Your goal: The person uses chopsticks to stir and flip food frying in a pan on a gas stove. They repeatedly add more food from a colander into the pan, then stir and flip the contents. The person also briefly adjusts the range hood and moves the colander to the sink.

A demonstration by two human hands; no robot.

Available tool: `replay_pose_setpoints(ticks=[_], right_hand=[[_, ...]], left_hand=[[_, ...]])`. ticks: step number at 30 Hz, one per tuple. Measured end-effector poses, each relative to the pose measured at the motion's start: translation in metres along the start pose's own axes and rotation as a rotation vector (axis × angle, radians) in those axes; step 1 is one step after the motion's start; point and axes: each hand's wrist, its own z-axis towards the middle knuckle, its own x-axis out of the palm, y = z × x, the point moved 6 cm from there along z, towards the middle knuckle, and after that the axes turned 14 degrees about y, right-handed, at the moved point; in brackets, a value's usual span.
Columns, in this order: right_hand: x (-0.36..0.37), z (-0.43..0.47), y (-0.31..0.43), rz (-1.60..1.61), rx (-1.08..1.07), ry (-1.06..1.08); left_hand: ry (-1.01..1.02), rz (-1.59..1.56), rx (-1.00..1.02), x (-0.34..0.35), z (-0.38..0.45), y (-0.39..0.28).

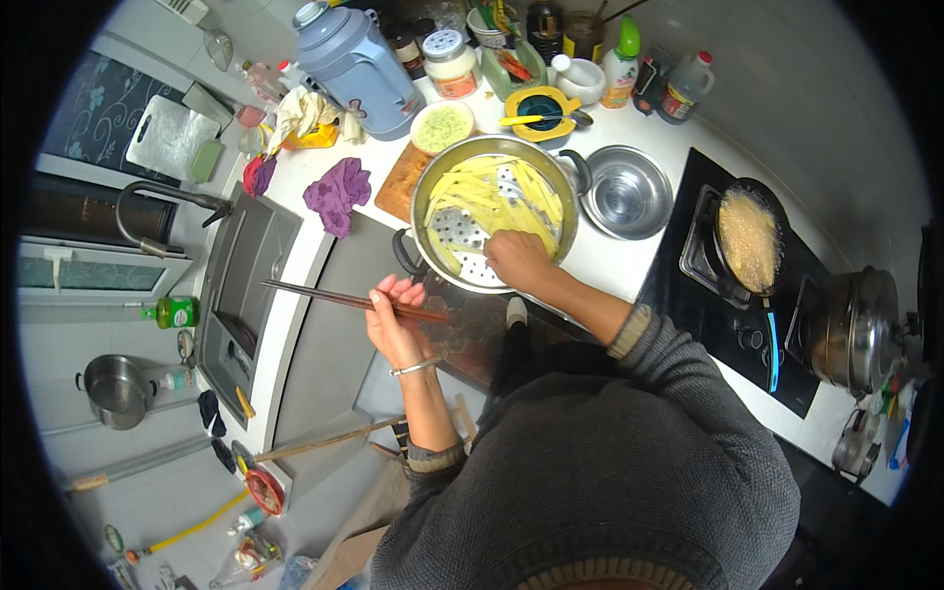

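My left hand (398,317), with a bangle at the wrist, holds a pair of dark wooden chopsticks (324,295) in front of the counter. Pale yellow strips of cut food (472,193) lie on the perforated insert of a large steamer pot (421,199). Over the pot's near right part, my right hand (516,258) reaches in and touches the strips; its fingertips are partly hidden. A steel bowl (627,193) stands to the right of the pot. On the hob, a frying pan (748,240) with a blue handle holds bubbling, golden food.
Behind the pot stand a bowl of chopped green food (442,127), a blue thermos jug (358,70), a yellow-rimmed container with a spoon (542,110), and several bottles. A wooden board (398,181) and purple cloth (338,195) lie left. A lidded pot (855,332) stands on the hob (686,324).
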Motion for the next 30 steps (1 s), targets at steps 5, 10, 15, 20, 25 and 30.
replay_pose_setpoints(ticks=[5, 10, 15, 20, 25, 30], right_hand=[[0.036, 0.039, 0.000, -0.243, 0.074, 0.035], [0.023, 0.031, 0.001, -0.109, 0.087, 0.011], [-0.026, -0.019, -0.021, 0.245, 0.223, -0.010], [-0.100, -0.159, -0.077, 0.594, 0.198, -0.397], [-0.150, -0.347, -0.143, 0.536, 0.604, -0.866], [-0.172, -0.446, -0.210, 0.026, 0.884, -1.174]], left_hand=[[-0.080, 0.005, -0.077, -0.021, -0.007, 0.010], [-0.024, -0.003, -0.079, -0.014, 0.004, 0.015], [0.097, 0.040, -0.105, 0.012, 0.016, 0.018], [0.267, 0.002, -0.164, 0.063, 0.016, 0.034], [0.397, -0.009, -0.227, 0.110, 0.003, 0.051], [0.482, -0.041, -0.257, 0.143, -0.015, 0.064]])
